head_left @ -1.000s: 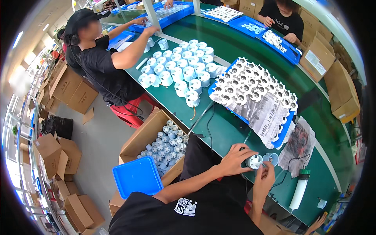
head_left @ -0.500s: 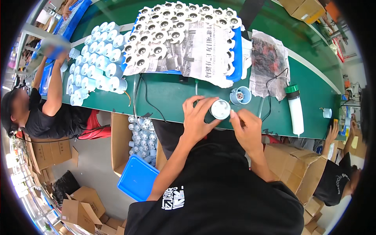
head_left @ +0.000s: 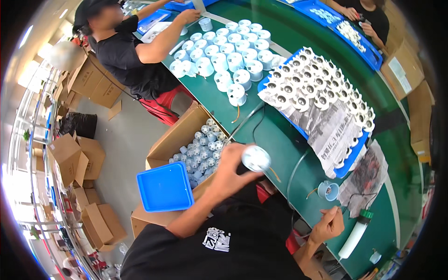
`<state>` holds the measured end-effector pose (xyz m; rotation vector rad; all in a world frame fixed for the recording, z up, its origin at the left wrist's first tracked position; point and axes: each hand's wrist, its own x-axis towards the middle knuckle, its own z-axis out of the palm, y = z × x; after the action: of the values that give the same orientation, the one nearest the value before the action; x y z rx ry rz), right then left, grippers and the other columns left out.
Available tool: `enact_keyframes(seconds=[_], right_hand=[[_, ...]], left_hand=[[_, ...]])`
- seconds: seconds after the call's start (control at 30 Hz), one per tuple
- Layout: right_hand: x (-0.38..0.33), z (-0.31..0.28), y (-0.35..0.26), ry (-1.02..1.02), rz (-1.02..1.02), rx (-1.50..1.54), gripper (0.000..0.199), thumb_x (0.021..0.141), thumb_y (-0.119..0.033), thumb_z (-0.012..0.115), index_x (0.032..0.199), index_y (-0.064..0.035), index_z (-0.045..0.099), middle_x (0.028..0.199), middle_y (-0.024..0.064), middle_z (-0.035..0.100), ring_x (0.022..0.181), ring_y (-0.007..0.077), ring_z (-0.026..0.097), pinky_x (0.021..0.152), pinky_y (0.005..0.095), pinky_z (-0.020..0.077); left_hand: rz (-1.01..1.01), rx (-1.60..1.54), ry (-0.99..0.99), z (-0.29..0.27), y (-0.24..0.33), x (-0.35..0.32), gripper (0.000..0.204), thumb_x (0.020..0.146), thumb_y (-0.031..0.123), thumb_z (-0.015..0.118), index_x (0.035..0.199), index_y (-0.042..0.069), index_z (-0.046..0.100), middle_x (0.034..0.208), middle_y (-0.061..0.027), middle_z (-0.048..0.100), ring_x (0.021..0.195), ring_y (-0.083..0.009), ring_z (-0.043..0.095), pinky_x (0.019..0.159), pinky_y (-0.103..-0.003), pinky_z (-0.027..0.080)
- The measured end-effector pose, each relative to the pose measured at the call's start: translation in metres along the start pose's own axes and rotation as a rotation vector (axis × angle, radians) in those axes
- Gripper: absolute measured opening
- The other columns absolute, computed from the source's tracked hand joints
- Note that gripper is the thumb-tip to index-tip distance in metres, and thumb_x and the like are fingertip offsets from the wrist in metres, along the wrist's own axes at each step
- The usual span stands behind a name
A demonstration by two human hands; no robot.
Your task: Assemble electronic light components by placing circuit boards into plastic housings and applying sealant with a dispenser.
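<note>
Green workbench [head_left: 298,154] running diagonally across a workshop, grey floor to its left strewn with brown cardboard boxes [head_left: 70,158]. Left hand [head_left: 231,170] raised over the near edge of the bench, fingers wrapped around a white round housing [head_left: 255,158], gripping it from the left and below so the pale disc face sticks out to the right of the fingertips. Short, drum-shaped, plain white with small marks on its face, a thin yellowish wire trailing from its lower right side. Right hand [head_left: 329,225] low at the near edge, well apart from the housing, curled narrowly with fingertips pinched together; whether anything sits between them, impossible to tell. Just above that hand, a small pale blue cup-like part [head_left: 329,190] resting on the bench beside a crumpled sheet of printed paper [head_left: 366,179]. White squeeze bottle with green cap [head_left: 355,234] lying near the right hand. Farther up the bench, a blue tray [head_left: 347,165] lined with newspaper and filled with rows of white housings, and a cluster of loose white cylinders [head_left: 228,51] beyond. Below the left hand, an open carton of more white parts [head_left: 203,149] with a blue plastic lid [head_left: 164,187] against it. Other people in black shirts at the far edges.
</note>
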<state>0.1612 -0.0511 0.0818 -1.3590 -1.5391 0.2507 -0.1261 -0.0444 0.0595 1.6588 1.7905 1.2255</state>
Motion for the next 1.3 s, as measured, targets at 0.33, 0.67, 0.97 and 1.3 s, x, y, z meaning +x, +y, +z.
enact_keyframes(seconds=[0.33, 0.67, 0.97, 1.3], right_hand=[[-0.002, 0.010, 0.009, -0.056, 0.045, 0.000, 0.035, 0.095, -0.008, 0.054, 0.062, 0.0023, 0.059, 0.054, 0.0080, 0.049, 0.047, 0.0176, 0.042, 0.046, 0.0337, 0.0258], [-0.016, -0.007, 0.006, -0.070, 0.111, -0.053, 0.034, 0.096, -0.008, 0.054, 0.064, 0.0026, 0.060, 0.056, 0.0078, 0.044, 0.050, 0.0151, 0.040, 0.048, 0.0335, 0.0271], [0.028, 0.013, 0.011, -0.191, -0.107, -0.017, 0.026, 0.080, -0.002, 0.072, 0.063, -0.0020, 0.052, 0.058, 0.0089, 0.048, 0.047, 0.0253, 0.048, 0.044, 0.0372, 0.0354], [0.162, 0.092, 0.033, -0.439, -0.394, -0.100, 0.010, 0.088, -0.012, 0.066, 0.095, -0.0061, 0.065, 0.082, 0.0092, 0.059, 0.071, 0.0261, 0.061, 0.061, 0.0384, 0.0499]], left_hand=[[-0.158, 0.284, 0.410, -0.064, -0.158, 0.118, 0.075, 0.078, 0.018, 0.080, 0.143, 0.004, 0.045, 0.122, -0.0246, 0.059, 0.115, -0.0387, 0.055, 0.099, -0.045, 0.044], [-0.125, 0.398, 0.665, -0.041, -0.146, 0.132, 0.063, 0.078, 0.008, 0.075, 0.134, -0.002, 0.049, 0.108, -0.0180, 0.060, 0.098, -0.0320, 0.055, 0.091, -0.045, 0.042], [0.339, -0.006, -0.288, 0.077, 0.023, 0.014, 0.027, 0.082, 0.006, 0.067, 0.109, 0.007, 0.068, 0.097, -0.0136, 0.067, 0.096, -0.0317, 0.062, 0.086, -0.042, 0.050], [0.429, -0.086, -0.493, 0.181, 0.067, 0.008, 0.070, 0.073, 0.021, 0.083, 0.131, 0.001, 0.049, 0.118, -0.0158, 0.060, 0.119, -0.0357, 0.051, 0.102, -0.045, 0.037]])
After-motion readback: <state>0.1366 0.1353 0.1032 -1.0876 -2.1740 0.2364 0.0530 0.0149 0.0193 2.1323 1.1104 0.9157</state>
